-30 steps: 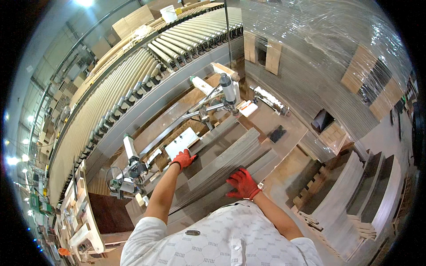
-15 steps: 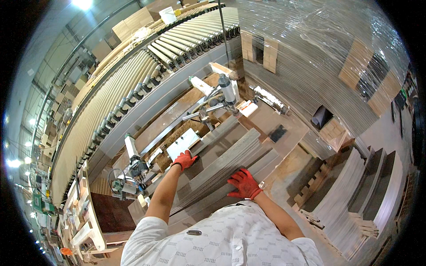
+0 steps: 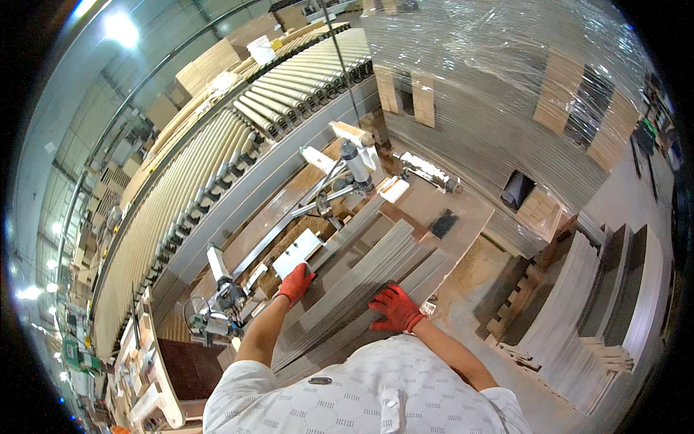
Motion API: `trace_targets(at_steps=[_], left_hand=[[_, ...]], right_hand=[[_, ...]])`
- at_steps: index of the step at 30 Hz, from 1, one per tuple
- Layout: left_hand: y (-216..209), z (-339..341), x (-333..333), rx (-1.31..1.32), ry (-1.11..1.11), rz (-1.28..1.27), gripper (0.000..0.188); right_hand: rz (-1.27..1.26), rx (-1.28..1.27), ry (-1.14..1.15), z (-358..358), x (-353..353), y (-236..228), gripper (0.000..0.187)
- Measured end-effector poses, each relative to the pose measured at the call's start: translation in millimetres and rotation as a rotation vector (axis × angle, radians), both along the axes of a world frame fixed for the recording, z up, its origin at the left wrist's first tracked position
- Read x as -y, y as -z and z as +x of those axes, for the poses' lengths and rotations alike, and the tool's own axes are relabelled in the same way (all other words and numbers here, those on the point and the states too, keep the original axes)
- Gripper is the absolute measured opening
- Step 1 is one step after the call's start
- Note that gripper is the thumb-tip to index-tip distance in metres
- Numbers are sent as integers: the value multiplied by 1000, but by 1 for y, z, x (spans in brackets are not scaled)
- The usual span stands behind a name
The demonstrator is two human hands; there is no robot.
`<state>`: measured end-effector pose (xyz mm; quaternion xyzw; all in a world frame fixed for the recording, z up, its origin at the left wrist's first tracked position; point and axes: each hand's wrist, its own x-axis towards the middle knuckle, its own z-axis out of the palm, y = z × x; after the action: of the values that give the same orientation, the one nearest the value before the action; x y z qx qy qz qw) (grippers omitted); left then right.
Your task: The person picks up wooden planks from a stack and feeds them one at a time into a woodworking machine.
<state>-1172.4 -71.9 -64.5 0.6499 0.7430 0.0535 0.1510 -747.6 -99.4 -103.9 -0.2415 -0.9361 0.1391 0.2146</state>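
A long worktop runs diagonally through a factory hall, strewn with sawdust and carrying a metal fence with clamps. Behind it lies a roller conveyor; to the right stands a tall stack wrapped in clear film, and lower right more boards lean in piles.

A stack of grey planks lies fanned along the worktop in front of the person. The left hand, in a red glove, rests on the stack's left edge, just beside a white plate, fingers bent over the plank edge. The right hand, also red-gloved, lies flat with fingers spread on the planks' near end.

Against the frame 1 second ago, both hands sit in nearly the same places on the stack; the view has shifted slightly.

Whether the left fingers actually pinch a plank cannot be told. The far-left machines blur toward the rim, and the person's shirt hides the stack's nearest end.
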Motion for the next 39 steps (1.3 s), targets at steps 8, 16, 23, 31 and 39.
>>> trace_targets(at_steps=[8,16,23,31,39], left_hand=[[-13,-13,17,40,44,64,58],[-34,29,27,284,156,113,62],[-176,127,26,174,84,199,68],[-173,124,109,167,-42,199,64],[-118,116,166,109,5,231,69]], right_hand=[[-13,26,-8,1,2,-9,79],[42,-11,-15,0,2,-12,77],[64,-2,-13,5,0,2,79],[-46,39,-27,2,1,-15,79],[24,2,-4,-1,1,-9,78]])
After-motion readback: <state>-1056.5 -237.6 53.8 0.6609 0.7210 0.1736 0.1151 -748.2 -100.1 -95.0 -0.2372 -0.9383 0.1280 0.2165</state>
